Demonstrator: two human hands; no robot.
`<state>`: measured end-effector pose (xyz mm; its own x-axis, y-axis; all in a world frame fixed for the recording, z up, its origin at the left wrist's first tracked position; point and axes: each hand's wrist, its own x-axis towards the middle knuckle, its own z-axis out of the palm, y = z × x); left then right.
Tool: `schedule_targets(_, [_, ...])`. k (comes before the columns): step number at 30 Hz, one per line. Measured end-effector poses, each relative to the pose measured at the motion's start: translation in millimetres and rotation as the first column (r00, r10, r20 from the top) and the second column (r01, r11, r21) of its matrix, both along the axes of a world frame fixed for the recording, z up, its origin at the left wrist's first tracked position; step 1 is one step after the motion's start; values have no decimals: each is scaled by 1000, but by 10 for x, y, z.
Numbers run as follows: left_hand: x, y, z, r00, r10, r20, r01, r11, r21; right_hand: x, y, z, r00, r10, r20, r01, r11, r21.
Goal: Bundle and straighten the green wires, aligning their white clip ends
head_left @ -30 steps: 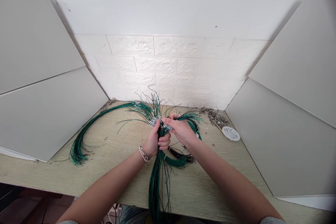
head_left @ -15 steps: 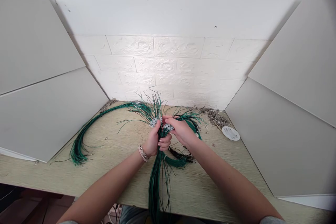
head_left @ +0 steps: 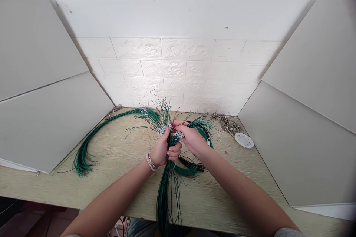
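White brick wall and grey panels frame a pale wooden table [head_left: 116, 177]. At left lies a curved bundle of green wires [head_left: 91, 140]. At center, the left hand [head_left: 162, 150] grips an upright green wire bundle [head_left: 167, 181], fingers curled around it. Beside it, the right hand [head_left: 190, 139] pinches wire tips. Farther right sits a white disc [head_left: 244, 140].

Green cords, pale wood grain

Dark green cords [head_left: 167, 177] are seen on a pale wood-grain table [head_left: 125, 189]; white brick-patterned wall [head_left: 178, 70], grey panels [head_left: 47, 118].
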<state>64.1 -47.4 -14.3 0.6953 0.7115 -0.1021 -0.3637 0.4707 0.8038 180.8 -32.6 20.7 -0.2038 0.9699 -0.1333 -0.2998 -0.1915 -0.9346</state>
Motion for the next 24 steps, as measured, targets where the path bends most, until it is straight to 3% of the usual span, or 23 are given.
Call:
schedule_targets(10, [1,1,-2,999,25,21,-24,1000,-12,-38,-20,5,992,-61,-108,56,997,-44])
schedule_targets(18, [-7,22,-7,999,-24,21,24,1000,11,-37,-36,-11,979,11,-205,1,998,62])
schedule_targets(24, [-11,12,-6,999,-12,52,11,1000,26,-1,-15,-63,948,136,-287,-84,979,186])
